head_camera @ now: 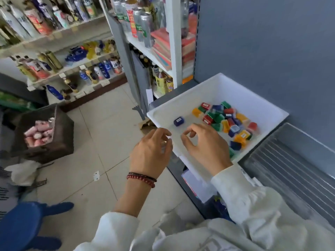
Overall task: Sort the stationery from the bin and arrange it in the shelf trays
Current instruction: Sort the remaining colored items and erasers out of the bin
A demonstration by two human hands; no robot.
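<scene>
Plastic blue box [179, 121], centre frame, looks light and stiff: pinch its sides; left hand [154, 147] and right hand [205, 144] hover half-curled, empty.

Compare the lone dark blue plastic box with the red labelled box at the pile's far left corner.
The dark blue plastic box sits alone on the white plastic tray's bare floor; the red labelled box touches neighbours in the pile. Blue lies nearer the tray's front rim, red farther back. Both bear white labels.

Smooth white plastic bin [257, 93], glossy translucent coloured plastic boxes [224, 120], matt tiled floor [101, 124]
</scene>
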